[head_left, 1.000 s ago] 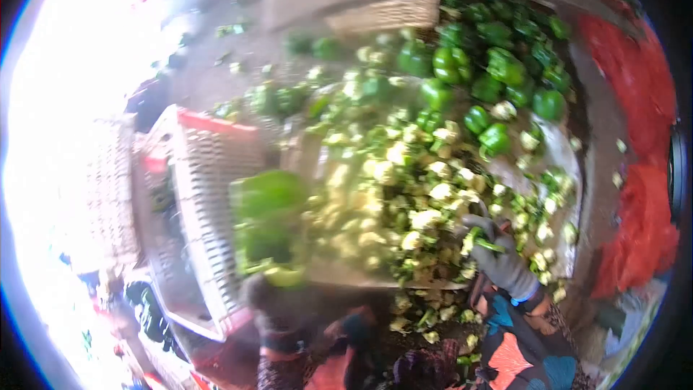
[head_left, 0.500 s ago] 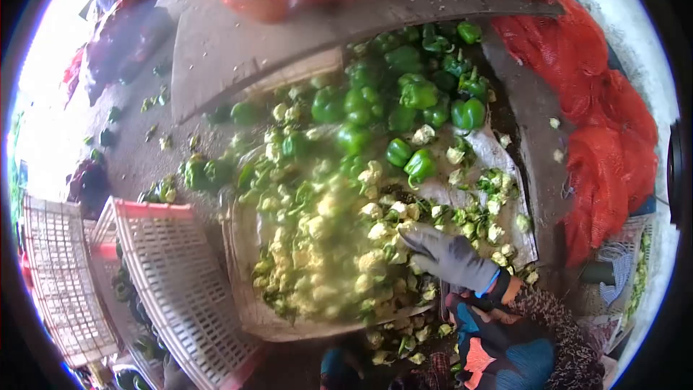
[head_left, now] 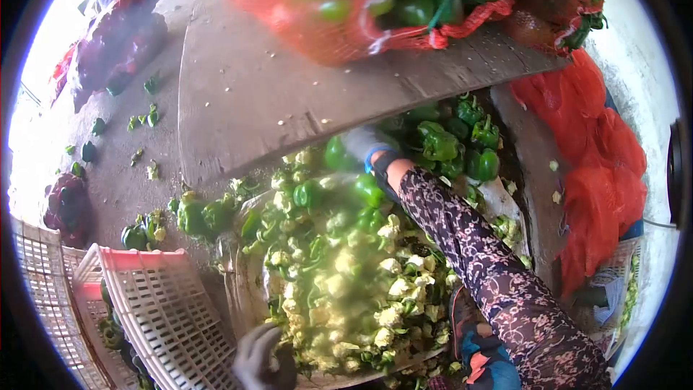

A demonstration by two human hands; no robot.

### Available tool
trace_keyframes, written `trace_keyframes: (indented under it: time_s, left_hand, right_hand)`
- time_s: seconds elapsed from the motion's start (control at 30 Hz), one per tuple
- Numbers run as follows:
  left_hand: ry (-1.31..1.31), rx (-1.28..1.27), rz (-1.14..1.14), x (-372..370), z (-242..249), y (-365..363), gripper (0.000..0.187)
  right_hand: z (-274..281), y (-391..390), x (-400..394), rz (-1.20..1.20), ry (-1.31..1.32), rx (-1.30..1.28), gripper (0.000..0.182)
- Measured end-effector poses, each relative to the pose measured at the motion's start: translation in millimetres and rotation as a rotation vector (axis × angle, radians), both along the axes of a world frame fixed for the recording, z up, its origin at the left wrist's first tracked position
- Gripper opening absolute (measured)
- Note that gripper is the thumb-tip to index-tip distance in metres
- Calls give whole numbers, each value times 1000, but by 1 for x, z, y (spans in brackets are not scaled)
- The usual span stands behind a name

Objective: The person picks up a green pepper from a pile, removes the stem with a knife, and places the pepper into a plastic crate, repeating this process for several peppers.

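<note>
My right hand [head_left: 364, 146], in a grey glove, reaches under the edge of the wooden board into a heap of green bell peppers [head_left: 439, 141]. Motion blurs its fingers, and a green pepper [head_left: 335, 153] lies right beside them; whether it is gripped cannot be made out. At the bottom, my left hand [head_left: 263, 357], gloved too, is curled beside the white crate [head_left: 170, 310]; whatever lies inside its fingers is hidden. Between the hands spreads a pile of pale pepper cores [head_left: 346, 282] with green stems on a light sheet.
A red mesh bag of green peppers [head_left: 411, 0] rests on the wooden board [head_left: 267, 94]. Red netting [head_left: 599, 173] hangs at the right. Loose peppers [head_left: 195, 217] lie on the floor left of the pile, near a second crate [head_left: 50, 289].
My right hand has moved from the cores up and left to the peppers, arm extended. My left hand has come into view at the bottom. The camera view has tilted upward.
</note>
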State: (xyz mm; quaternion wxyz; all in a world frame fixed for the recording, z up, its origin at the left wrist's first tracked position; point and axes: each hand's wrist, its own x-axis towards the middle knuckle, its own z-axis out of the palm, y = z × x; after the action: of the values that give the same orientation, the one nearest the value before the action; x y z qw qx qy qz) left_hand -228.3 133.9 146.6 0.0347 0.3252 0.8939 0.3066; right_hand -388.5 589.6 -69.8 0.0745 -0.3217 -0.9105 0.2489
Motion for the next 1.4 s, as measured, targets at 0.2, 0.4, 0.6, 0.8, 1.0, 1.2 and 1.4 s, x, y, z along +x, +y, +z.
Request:
trace_keyframes:
  time_s: [0.2, 0.4, 0.6, 0.8, 1.0, 1.2, 1.4]
  left_hand:
    - [-1101, 550, 450, 23, -63, 33, 24]
    - [-620, 466, 102, 13, -102, 46, 59]
    - [-919, 569, -89, 4, -74, 93, 134]
    - [-1481, 777, 52, 82, -72, 91, 94]
    - [-883, 861, 295, 119, -74, 86, 86]
    - [-664, 866, 282, 144, -64, 102, 85]
    - [-822, 1048, 406, 153, -53, 117, 76]
  right_hand:
    - [10, -24, 3, -37, 75, 7, 28]
    - [64, -76, 81, 374, 182, -144, 17]
    - [197, -134, 181, 1032, -52, -601, 20]
    - [179, -156, 264, 862, 287, -539, 31]
    - [205, -181, 346, 621, 304, -692, 34]
    - [193, -199, 378, 627, 130, -532, 24]
    - [198, -206, 397, 731, 35, -185, 19]
